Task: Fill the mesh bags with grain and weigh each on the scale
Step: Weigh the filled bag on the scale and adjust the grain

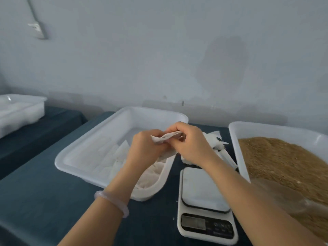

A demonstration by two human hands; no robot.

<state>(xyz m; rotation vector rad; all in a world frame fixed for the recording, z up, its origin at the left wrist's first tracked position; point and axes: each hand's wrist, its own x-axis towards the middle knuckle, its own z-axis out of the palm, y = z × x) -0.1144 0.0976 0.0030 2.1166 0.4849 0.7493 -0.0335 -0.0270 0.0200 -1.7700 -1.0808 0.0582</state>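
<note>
Dim, bluish, soft-focus; wide-angle bending at edges.

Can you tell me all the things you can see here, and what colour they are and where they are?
mesh bag: one, white, held in both hands
tray: one, white, middle, holding bags
loose bags: small pile, white, behind the scale
scale: one, white, front, nothing on it
grain tray: one, white, right, full of brown grain
far tray: one, white, left
left hand: grip on bag, pale bangle on wrist
right hand: grip on bag

Blue table [44,201] carries trays [99,137], scale [205,206], seemingly bags [221,148].
</note>
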